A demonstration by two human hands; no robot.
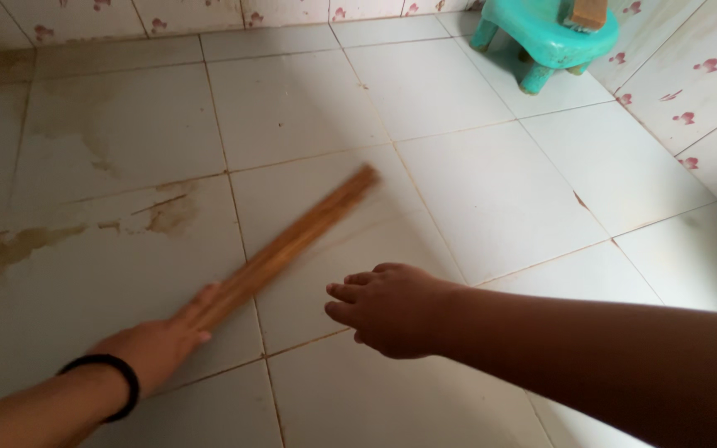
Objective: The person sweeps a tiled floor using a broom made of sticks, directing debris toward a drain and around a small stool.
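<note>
Low at the left of my view, my left hand (159, 342) is closed around the near end of a bundle of thin brown sticks (292, 245), a broom of the stiff kind. I grip it at the very end so that the whole length reaches out across the floor (475, 191) and the far tip can brush the tiles. The bundle lies slanted up and to the right, blurred along its length. My left arm comes in from the bottom left corner, nearly straight, with a black band (109, 373) around the wrist. My right hand (392, 309) holds nothing; it hangs in the air beside the sticks, not touching them, palm down and fingers loosely curled, the forearm stretched in from the lower right. Brown stains (168, 214) mark the pale tiles to the left of the sticks. Farther off, in the far right corner by the flowered wall, stands a small turquoise plastic stool (545, 37).
</note>
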